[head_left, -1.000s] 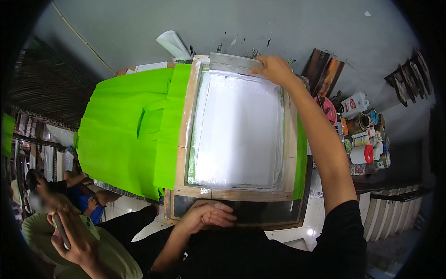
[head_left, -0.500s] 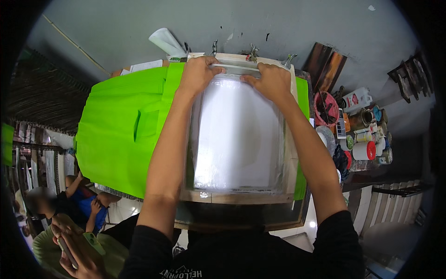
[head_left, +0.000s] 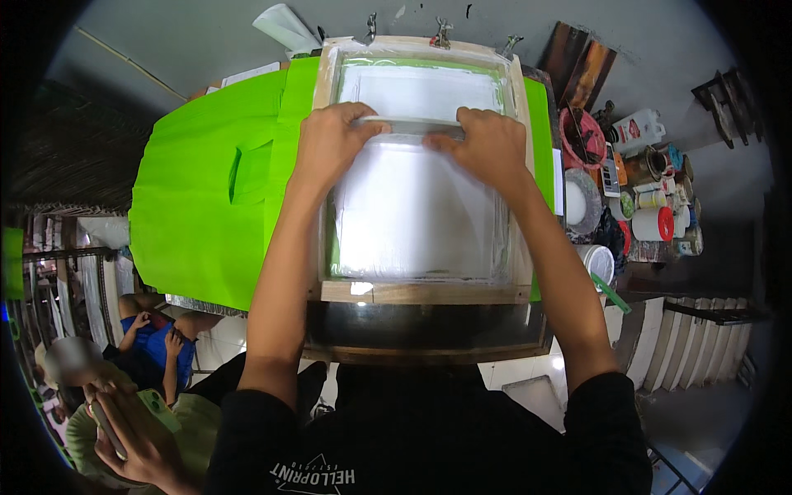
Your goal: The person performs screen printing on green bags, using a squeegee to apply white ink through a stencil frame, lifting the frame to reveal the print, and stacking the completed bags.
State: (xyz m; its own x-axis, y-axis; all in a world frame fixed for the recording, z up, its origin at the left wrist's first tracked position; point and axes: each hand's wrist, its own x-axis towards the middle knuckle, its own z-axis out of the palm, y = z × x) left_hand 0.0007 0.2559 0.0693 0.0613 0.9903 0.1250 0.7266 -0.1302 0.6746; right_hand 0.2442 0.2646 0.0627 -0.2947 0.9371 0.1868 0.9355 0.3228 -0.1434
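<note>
A wooden-framed printing screen (head_left: 404, 293) lies in front of me over bright green fabric. White ink coats its mesh (head_left: 412, 219). Across the mesh sits a squeegee (head_left: 417, 126) with a pale grey bar, about a third of the way from the far end. My left hand (head_left: 334, 144) grips its left end, and my right hand (head_left: 488, 148) its right end, with thumbs on the near side and fingers over the far side. The squeegee's lower edge is hard to make out against the white mesh.
Green fabric bags (head_left: 202, 165) spread to the left. On the right are a pink basket (head_left: 582, 136), a white tub (head_left: 598, 262), a jug (head_left: 639, 128) and several cans. Metal clamps (head_left: 441, 35) line the far edge. Two people sit at lower left, one holding a phone (head_left: 111, 425).
My hands have drawn the squeegee toward me from the screen's far end, uncovering white-coated mesh beyond it. My view has also shifted, showing more of the far frame.
</note>
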